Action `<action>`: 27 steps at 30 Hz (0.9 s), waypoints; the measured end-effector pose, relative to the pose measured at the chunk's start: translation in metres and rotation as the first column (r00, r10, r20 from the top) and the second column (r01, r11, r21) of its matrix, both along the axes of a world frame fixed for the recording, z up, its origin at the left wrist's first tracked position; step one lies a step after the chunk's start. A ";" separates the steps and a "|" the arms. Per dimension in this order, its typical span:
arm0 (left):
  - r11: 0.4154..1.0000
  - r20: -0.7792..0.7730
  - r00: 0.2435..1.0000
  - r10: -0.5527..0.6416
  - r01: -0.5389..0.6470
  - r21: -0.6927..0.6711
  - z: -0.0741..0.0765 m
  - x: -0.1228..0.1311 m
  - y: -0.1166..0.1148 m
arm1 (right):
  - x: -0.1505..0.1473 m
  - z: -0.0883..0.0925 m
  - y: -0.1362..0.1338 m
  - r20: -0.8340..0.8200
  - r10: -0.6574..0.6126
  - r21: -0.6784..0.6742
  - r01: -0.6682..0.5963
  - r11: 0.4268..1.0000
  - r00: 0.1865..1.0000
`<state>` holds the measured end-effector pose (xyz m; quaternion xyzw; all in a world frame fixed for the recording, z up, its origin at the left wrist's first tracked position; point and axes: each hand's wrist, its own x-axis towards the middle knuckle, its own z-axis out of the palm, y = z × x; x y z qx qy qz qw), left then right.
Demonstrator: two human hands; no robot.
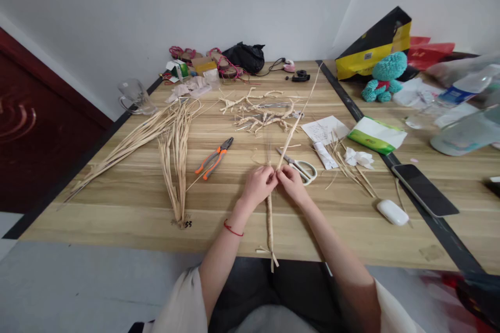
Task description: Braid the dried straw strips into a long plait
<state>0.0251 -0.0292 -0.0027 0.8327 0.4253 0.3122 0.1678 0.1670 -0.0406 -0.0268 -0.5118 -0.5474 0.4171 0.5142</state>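
Observation:
My left hand (259,186) and my right hand (291,182) meet at the middle of the wooden table (128,203), both pinched on the top of a pale wrapped straw stem (269,226) that runs down toward the table's near edge. A long loose straw strip (300,114) rises from my right fingers toward the far side. Thin wires stick up between my hands. A red thread circles my left wrist.
Orange-handled pliers (214,158) lie left of my hands, white scissors (300,166) just right. Bundles of dry straw (174,156) fan out at left. Finished straw twigs (260,112), a glass mug (135,97), a phone (424,189), an earbud case (392,212), a teal plush toy (385,77) and bottles also lie about.

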 end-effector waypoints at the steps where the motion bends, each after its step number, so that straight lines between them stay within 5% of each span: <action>1: 1.000 -0.011 1.000 0.002 -0.002 0.003 0.000 0.000 0.000 | 0.000 0.000 0.000 -0.003 0.004 0.000 -0.004 1.000 1.000; 27: 0.999 -0.087 0.996 -0.003 0.007 0.044 0.001 -0.002 0.000 | 0.006 -0.010 0.005 -0.124 0.086 -0.038 -0.091 0.995 0.989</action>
